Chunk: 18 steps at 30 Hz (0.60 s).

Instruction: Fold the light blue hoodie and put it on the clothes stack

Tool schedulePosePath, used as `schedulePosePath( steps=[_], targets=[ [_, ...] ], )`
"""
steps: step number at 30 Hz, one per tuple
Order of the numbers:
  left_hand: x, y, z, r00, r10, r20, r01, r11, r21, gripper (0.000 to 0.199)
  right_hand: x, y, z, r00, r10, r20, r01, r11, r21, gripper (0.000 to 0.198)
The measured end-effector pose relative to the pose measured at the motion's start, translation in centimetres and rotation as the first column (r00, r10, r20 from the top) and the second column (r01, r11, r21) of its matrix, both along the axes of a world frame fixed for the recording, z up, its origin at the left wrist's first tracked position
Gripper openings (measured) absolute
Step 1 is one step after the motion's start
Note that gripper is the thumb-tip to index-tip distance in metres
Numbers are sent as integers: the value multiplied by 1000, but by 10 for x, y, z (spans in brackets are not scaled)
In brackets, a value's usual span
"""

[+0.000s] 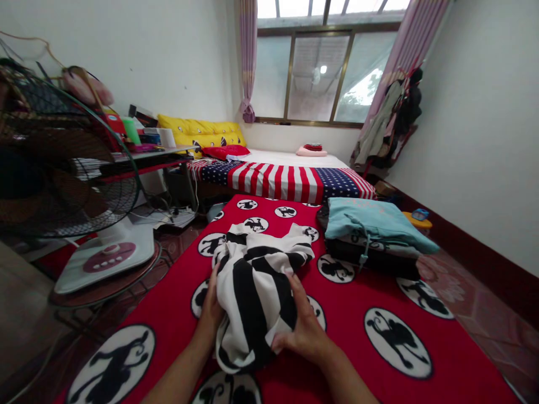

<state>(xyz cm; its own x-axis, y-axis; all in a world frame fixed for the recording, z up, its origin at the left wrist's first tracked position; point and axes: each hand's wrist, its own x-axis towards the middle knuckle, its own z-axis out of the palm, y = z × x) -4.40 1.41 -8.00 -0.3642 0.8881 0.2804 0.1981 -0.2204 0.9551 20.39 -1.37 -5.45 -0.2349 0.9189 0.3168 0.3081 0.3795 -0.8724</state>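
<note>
A black-and-white striped garment (256,280) lies bunched on a red blanket (362,348) printed with black monkey figures in white circles. My left hand (211,307) presses against the garment's left side, partly tucked under the cloth. On the garment's right side, my right hand (304,325) grips its lower edge with thumb and fingers closed on the fabric.
A stack of folded clothes topped by a light blue garment (374,224) sits at the blanket's far right. A standing fan (80,185) is close on the left. Beyond lie a stars-and-stripes bed cover (286,179), a cluttered side table (147,151) and hanging clothes (396,123).
</note>
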Motion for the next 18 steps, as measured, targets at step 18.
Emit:
schedulePosePath(
  steps=[18],
  targets=[
    [-1,0,-13,998,-41,45,37,996,86,51,-18,-6,-5,935,-9,356,-10,999,50,113]
  ],
)
